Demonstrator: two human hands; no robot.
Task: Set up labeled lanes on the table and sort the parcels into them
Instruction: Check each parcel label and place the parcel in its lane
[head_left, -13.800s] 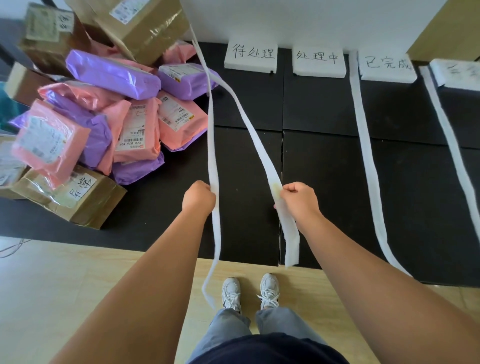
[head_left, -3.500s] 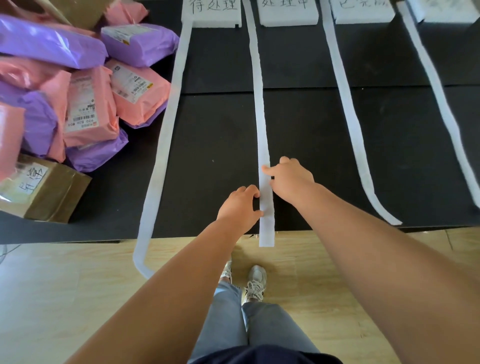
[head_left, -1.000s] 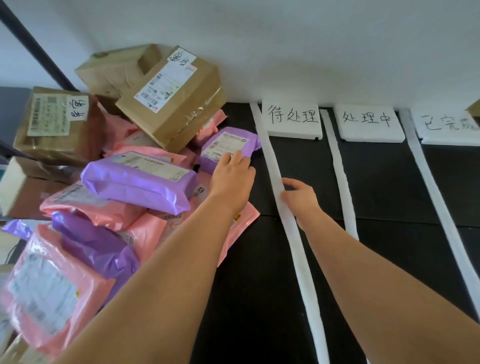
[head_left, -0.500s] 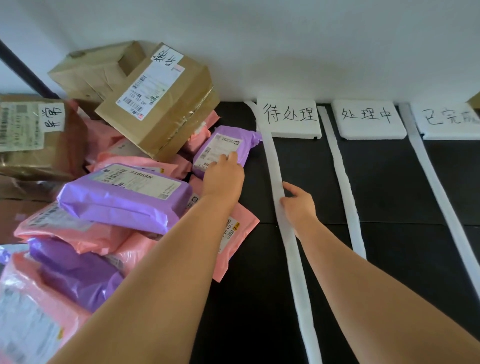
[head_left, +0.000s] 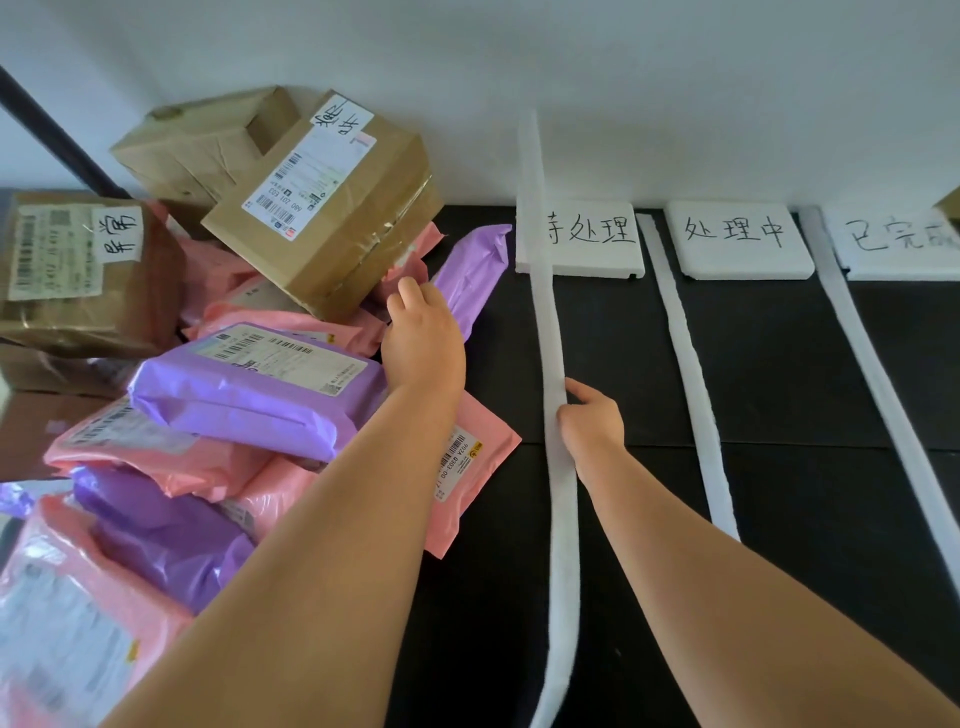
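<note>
Head view: left hand (head_left: 423, 332) grips purple parcel (head_left: 475, 270); right hand (head_left: 592, 418) pinches edge of white strip (head_left: 549, 312), bare mat (head_left: 501, 374) between.

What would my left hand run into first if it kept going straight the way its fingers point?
Probably the pink mailer wedged under the tilted brown box, just past the fingers of the left hand. Depth is unclear, so the box could come first. That hand grips the purple mailer.
</note>
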